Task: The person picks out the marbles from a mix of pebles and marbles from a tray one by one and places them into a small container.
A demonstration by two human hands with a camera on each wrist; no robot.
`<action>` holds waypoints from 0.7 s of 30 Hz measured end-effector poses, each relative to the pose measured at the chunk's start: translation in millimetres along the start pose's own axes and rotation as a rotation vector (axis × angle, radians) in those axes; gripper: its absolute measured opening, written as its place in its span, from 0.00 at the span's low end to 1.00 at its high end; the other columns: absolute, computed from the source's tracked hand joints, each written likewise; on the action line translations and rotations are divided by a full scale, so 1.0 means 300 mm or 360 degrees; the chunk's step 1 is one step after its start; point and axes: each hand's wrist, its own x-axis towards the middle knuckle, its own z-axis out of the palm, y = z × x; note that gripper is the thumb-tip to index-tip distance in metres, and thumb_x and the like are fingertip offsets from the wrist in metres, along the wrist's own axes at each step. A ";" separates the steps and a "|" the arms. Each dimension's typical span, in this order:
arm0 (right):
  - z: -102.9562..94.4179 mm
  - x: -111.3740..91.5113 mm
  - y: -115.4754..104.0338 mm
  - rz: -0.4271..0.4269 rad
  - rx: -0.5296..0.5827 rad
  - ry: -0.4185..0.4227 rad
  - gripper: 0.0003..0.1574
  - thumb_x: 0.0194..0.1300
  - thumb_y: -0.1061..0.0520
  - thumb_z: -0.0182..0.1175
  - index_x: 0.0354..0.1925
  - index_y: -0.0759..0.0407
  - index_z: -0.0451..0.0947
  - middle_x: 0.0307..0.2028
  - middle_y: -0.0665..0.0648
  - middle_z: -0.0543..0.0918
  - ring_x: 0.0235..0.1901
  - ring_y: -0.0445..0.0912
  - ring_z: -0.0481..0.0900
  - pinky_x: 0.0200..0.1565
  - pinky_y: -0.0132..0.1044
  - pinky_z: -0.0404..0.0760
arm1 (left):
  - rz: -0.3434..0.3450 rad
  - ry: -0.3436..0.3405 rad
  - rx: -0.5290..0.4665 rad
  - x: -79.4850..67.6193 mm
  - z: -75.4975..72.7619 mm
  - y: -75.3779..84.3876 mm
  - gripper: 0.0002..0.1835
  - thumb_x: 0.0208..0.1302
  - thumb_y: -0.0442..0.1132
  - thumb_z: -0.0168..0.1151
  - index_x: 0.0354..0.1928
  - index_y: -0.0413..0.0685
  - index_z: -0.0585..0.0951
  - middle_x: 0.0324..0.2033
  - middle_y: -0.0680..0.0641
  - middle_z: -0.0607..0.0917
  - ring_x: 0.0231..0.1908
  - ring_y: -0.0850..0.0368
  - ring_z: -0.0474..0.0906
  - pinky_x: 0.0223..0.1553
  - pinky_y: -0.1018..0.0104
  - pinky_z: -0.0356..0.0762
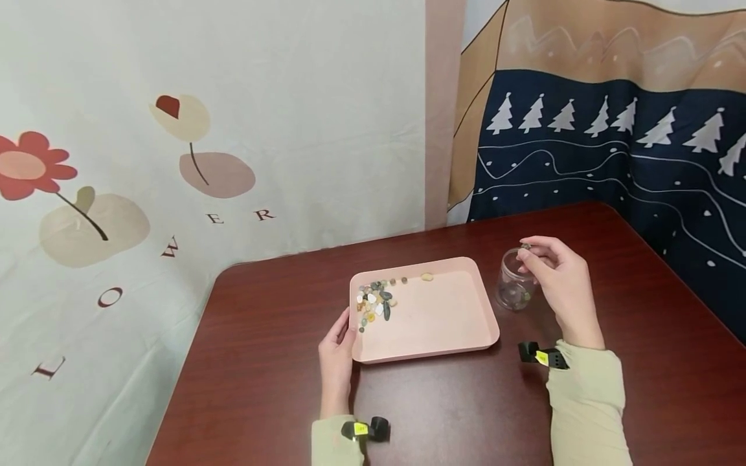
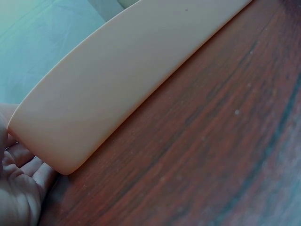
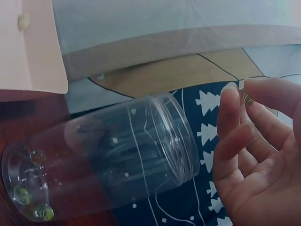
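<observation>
On the tabletop lies a pale pink tray (image 1: 434, 317), with pebbles (image 1: 373, 303) and small round marbles gathered at its left end. My left hand (image 1: 337, 353) grips the tray's left side, thumb at the rim; in the left wrist view its fingers (image 2: 30, 167) curl at the tray's corner. To the right of the tray stands a clear jar (image 1: 508, 289) without a lid. Above its mouth my right hand (image 1: 562, 278) pinches a small striped marble (image 3: 246, 98) between thumb and forefinger. A few green-yellow marbles (image 3: 45, 213) lie at the jar's bottom.
One yellowish pebble (image 1: 427, 277) lies apart near the tray's far edge. The dark red wooden table (image 1: 454, 408) extends around the tray and jar. Behind it hang a pale flower-print curtain (image 1: 326, 129) and a navy tree-print cloth (image 1: 583, 155).
</observation>
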 end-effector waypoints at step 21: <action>-0.038 0.011 0.033 0.0236 0.0148 0.0211 0.23 0.56 0.45 0.59 0.49 0.52 0.77 0.40 0.51 0.80 0.39 0.45 0.75 0.37 0.27 0.72 | 0.0019 0.0017 -0.0005 -0.002 0.004 -0.002 0.19 0.61 0.34 0.55 0.55 0.55 0.75 0.53 0.53 0.75 0.53 0.61 0.68 0.47 0.74 0.70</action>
